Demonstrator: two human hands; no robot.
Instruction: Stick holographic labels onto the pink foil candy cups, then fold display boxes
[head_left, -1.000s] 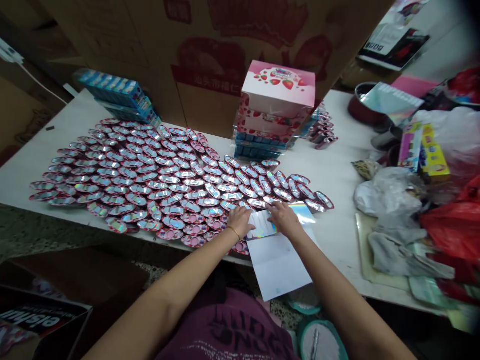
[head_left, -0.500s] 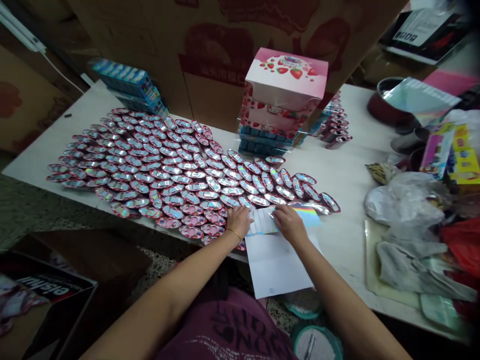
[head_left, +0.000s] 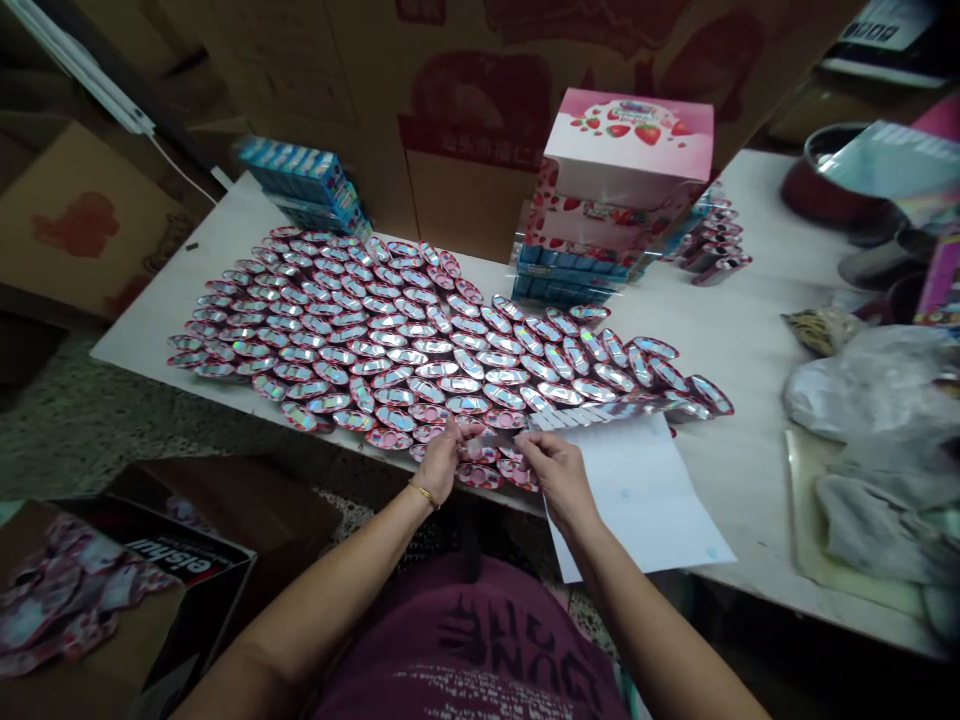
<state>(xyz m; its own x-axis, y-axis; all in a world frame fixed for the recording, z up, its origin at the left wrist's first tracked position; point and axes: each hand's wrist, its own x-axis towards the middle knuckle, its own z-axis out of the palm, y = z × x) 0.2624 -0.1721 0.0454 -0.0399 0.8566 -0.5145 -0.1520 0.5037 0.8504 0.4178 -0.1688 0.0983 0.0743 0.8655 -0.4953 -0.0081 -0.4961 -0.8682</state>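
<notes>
My left hand (head_left: 441,462), fingers partly stretched out, is over the front row of standing packs (head_left: 390,438) with oval pink and silvery tops. Whether it touches one is hard to tell. Close by on the right, my right hand (head_left: 559,475) pinches a small pale sticker (head_left: 519,437) between thumb and fingertips; the piece is mostly hidden. Beside that hand lies a white backing sheet (head_left: 637,490), its far edge folded up and carrying a row of shiny silver stickers (head_left: 574,416).
Behind the packs stand a strawberry-printed box stack (head_left: 630,140) and blue boxes (head_left: 300,180), against a large carton (head_left: 457,190). Plastic bags (head_left: 877,390), a grey cloth (head_left: 870,520) and a tray (head_left: 806,540) lie right. An open carton (head_left: 187,590) sits lower left.
Both hands have come off the sticker row and moved toward the front packs, the left hand leftward. The sheet has slid right relative to the hands, and the view has shifted left.
</notes>
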